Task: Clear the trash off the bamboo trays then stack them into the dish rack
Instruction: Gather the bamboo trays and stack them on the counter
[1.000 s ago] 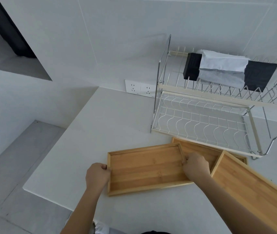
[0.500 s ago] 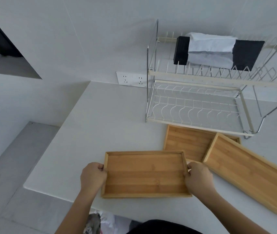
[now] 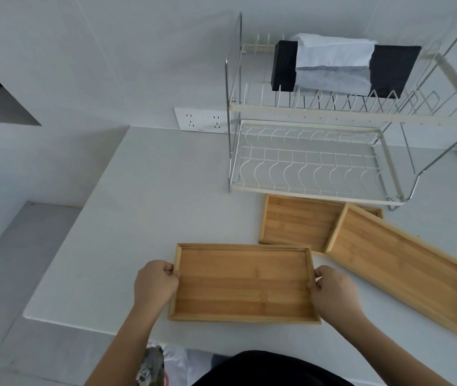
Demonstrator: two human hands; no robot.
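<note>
Both hands grip rect. bamboo tray [image 3: 244, 282]; smooth grain.

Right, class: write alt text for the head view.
Both hands, left and right, grip the short ends of an empty bamboo tray. Two more trays overlap before a wire dish rack.

Three shallow rectangular bamboo trays, all bare inside. The nearest tray [image 3: 244, 282] sits flat at lower centre. The middle tray [image 3: 297, 222] lies right of centre, its right end under the long tray [image 3: 405, 270] angling to the lower right. The two-tier wire dish rack [image 3: 319, 162] stands upper right, lower tier vacant.
</note>
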